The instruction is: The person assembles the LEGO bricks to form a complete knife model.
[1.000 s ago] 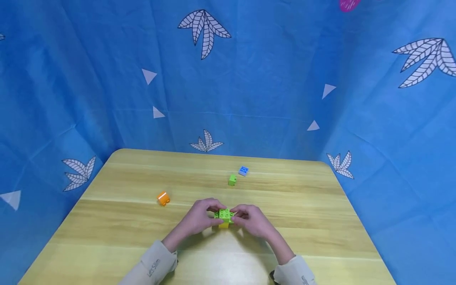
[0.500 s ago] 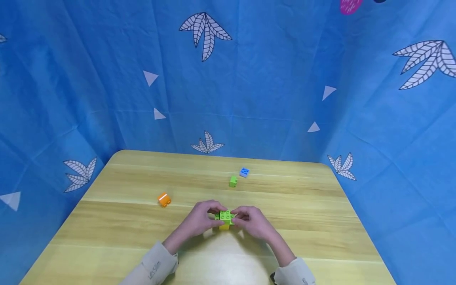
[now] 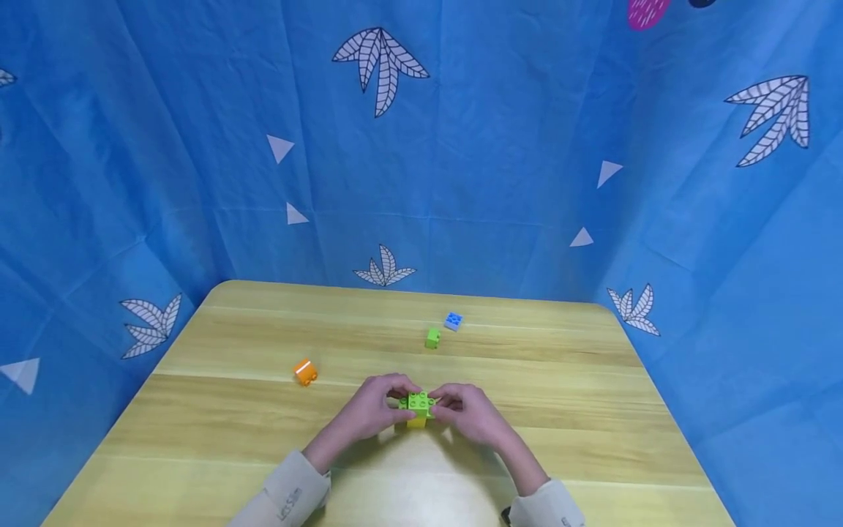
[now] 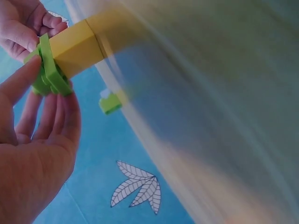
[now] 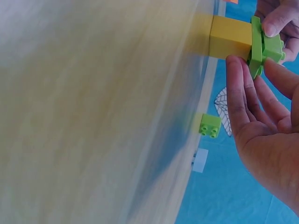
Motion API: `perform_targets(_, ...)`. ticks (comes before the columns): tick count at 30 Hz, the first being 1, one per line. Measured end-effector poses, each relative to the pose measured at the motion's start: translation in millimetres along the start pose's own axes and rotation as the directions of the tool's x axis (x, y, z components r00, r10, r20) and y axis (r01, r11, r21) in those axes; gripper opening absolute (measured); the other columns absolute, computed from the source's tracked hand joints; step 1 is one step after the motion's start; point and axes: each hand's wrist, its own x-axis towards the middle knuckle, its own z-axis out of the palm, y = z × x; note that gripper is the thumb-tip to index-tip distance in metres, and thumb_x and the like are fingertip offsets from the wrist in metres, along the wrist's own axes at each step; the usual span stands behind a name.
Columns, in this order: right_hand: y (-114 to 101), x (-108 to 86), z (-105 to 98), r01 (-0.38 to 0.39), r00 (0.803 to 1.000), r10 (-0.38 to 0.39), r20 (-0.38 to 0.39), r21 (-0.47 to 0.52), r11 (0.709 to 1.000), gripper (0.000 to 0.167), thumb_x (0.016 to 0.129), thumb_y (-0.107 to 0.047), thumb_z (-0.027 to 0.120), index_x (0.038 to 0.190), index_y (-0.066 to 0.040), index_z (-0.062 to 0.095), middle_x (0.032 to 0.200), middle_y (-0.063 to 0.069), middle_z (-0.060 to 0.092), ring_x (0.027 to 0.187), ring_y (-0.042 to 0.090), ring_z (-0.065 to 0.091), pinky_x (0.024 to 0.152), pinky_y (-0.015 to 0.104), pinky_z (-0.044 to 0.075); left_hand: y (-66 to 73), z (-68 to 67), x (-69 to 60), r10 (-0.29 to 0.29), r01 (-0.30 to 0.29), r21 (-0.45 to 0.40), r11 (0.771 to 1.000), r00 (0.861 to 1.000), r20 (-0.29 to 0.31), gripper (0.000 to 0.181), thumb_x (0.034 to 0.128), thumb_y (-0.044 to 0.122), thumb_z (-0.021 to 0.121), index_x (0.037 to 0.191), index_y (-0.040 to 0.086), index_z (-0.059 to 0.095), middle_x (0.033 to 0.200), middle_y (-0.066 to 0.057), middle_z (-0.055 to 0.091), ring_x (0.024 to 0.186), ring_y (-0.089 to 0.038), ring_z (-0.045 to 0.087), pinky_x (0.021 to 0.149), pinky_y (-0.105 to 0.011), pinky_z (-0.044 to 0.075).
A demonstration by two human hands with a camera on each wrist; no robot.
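Observation:
A small stack of toy building bricks stands on the table in front of the person. Its base is a yellow block [image 4: 77,48], topped by a wider, thin green plate [image 5: 256,46] and a green studded brick [image 3: 418,403]. From the left, the left hand [image 3: 371,407] pinches the green pieces, thumb toward the person and fingers on the far side. The right hand [image 3: 469,413] holds them likewise from the opposite side. Both wrist views show thumbs at the green brick and fingertips by the plate's edge. Fingers partly hide the plate in the head view.
Beyond the hands lie a small green brick [image 3: 432,338] and a blue brick [image 3: 453,321], close together. An orange brick [image 3: 306,372] with a white stripe lies to the left. A blue patterned cloth [image 3: 500,146] hangs around the wooden table [image 3: 566,380].
The whole head view has shifted slightly, with everything a little lower. Both hands keep the same grip on the green pieces, and the stack stays in place.

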Motion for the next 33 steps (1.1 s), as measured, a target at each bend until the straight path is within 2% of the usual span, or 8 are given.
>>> perform_targets(13,-1.4,0.0,-1.0,-0.001,1.000,0.001,0.008,0.017,1.000,0.029,0.097,-0.013,0.070,0.122,0.001,0.069,0.100,0.007,0.074,0.091,0.019,0.071,0.081,0.020,0.059,1.5,2.4,-0.2,0.012,-0.011,0.053,0.999,1.000,-0.005,0.033,0.0837,0.011,0.084,0.114,0.018,0.074,0.112,0.003,0.075,0.104,-0.018,0.069,0.098,-0.045,0.058)
perform_targets(24,-2.7,-0.5,-2.6,-0.005,1.000,0.005,0.003,0.015,1.000,0.028,0.097,-0.013,0.071,0.122,0.001,0.069,0.100,0.006,0.074,0.091,0.017,0.070,0.082,0.021,0.059,4.1,2.8,0.7,0.006,-0.005,0.074,0.997,1.000,-0.008,0.033,0.0824,0.010,0.085,0.111,0.021,0.074,0.109,0.006,0.075,0.103,-0.017,0.069,0.098,-0.049,0.057)
perform_targets(33,-1.6,-0.1,-2.0,-0.008,1.000,0.007,0.006,0.023,1.000,0.028,0.097,-0.013,0.071,0.122,0.000,0.069,0.100,0.007,0.074,0.092,0.019,0.071,0.083,0.024,0.060,1.8,2.9,1.2,0.012,-0.011,0.081,0.997,1.000,-0.011,0.033,0.0811,0.010,0.086,0.109,0.023,0.074,0.109,0.006,0.075,0.102,-0.016,0.069,0.097,-0.047,0.058)
